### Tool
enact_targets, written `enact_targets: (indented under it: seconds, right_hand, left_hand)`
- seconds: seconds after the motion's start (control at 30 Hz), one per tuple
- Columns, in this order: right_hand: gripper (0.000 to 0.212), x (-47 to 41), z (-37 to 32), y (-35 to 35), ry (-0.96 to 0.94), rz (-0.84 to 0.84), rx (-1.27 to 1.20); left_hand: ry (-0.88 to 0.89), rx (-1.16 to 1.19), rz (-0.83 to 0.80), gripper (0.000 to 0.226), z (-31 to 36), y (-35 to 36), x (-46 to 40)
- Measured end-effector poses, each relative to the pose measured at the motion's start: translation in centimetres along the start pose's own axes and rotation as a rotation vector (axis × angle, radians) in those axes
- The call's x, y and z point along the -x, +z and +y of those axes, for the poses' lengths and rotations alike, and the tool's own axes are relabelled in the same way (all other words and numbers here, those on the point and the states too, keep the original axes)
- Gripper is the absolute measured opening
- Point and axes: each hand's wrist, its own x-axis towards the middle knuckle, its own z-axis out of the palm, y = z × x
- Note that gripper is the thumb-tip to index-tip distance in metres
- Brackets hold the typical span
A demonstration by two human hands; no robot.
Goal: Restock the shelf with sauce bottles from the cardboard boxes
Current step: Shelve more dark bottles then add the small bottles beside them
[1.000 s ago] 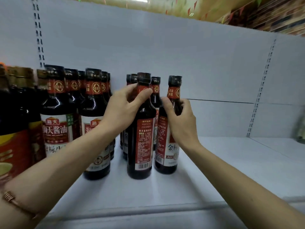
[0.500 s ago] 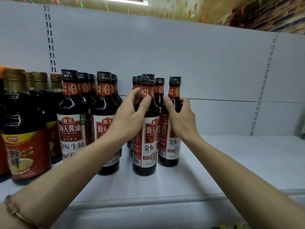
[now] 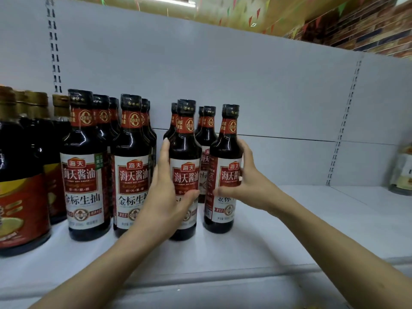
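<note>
The left hand point(image 3: 166, 197) wraps the lower body of one sauce bottle point(image 3: 186, 170), fingers pressed together up its left side and the thumb curled across the label front; the right hand point(image 3: 249, 186) does the same to the neighbouring bottle point(image 3: 225, 172), thumb on the label and fingers curled round the far side. Both bottles stand upright on the white shelf point(image 3: 289, 219), near its front edge, labels facing out; the low, two-sided grip looks chosen to slide or turn each one into line without tipping it (a judgement, not something seen). They sit just right of two front bottles point(image 3: 107, 168) already faced, with more of the same behind; the gap between these groups probably wants closing.

To the far left stand darker bottles with gold caps point(image 3: 24, 166), cut off by the frame; the shelf to the right of the hands is bare as far as a blurred packet point(image 3: 403, 172) at the edge, too unclear to name. The right hand's fingertips are hidden behind the glass; the cardboard boxes are not in view; how many bottles stand in the back rows cannot be counted.
</note>
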Motion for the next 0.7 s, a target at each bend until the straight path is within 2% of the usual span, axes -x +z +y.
enact_targets:
  seconds: [0.07,0.17,0.23,0.6,0.7]
  right_hand:
    - [0.106,0.1,0.1,0.2,0.038,0.014,-0.036]
    - [0.074,-0.3,0.0,0.8,0.088,0.023,0.006]
    - [0.062,-0.8,0.2,1.2,0.095,0.039,0.022]
    - [0.053,-2.9,0.8,2.3,0.065,0.092,0.057]
    - [0.058,-3.2,1.1,2.4,0.074,0.11,0.063]
  left_hand:
    - [0.016,-0.01,-0.004,0.113,-0.2,0.0,0.1]
    - [0.018,-0.013,-0.005,0.115,-0.4,0.0,0.1]
    - [0.028,-0.011,-0.008,0.116,-0.6,-0.1,0.1]
    - [0.028,0.012,-0.015,0.114,-1.6,-0.3,-0.6]
    - [0.024,0.012,-0.018,0.115,-1.7,-0.3,-0.6]
